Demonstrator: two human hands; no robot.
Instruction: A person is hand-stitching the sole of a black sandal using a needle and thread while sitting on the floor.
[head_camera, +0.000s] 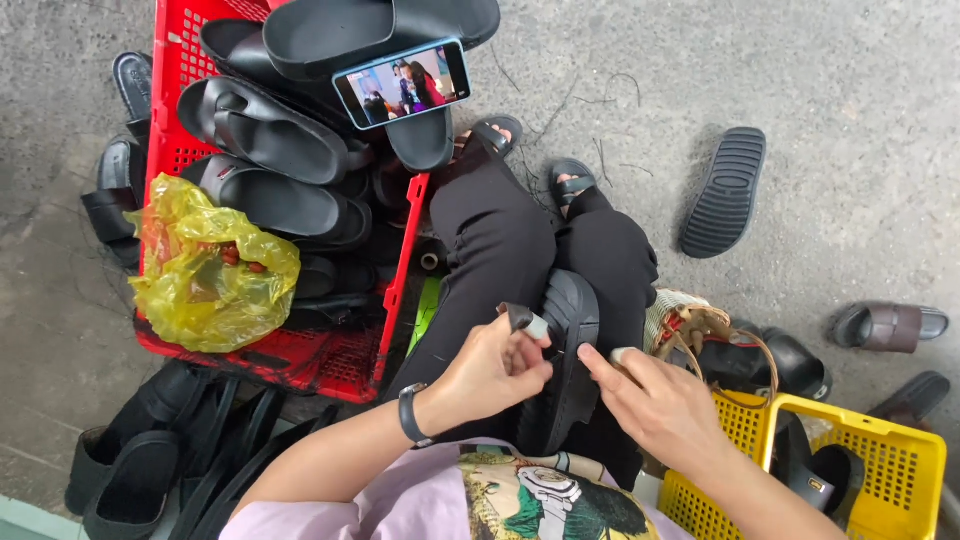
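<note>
Red crate (400, 270) left, yellow basket (900, 450) right; bare concrete (830, 80) ahead.

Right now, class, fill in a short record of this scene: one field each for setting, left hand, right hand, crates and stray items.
Setting: person seated on grey concrete ground
Left hand: pinches a small strap piece beside the black rubber slide sandal on the lap
Right hand: fingertips on the sandal's edge
Left crate: red plastic crate piled with black sandals, a phone and a yellow plastic bag
Right crate: yellow plastic crate
Stray: upturned black sole
</note>
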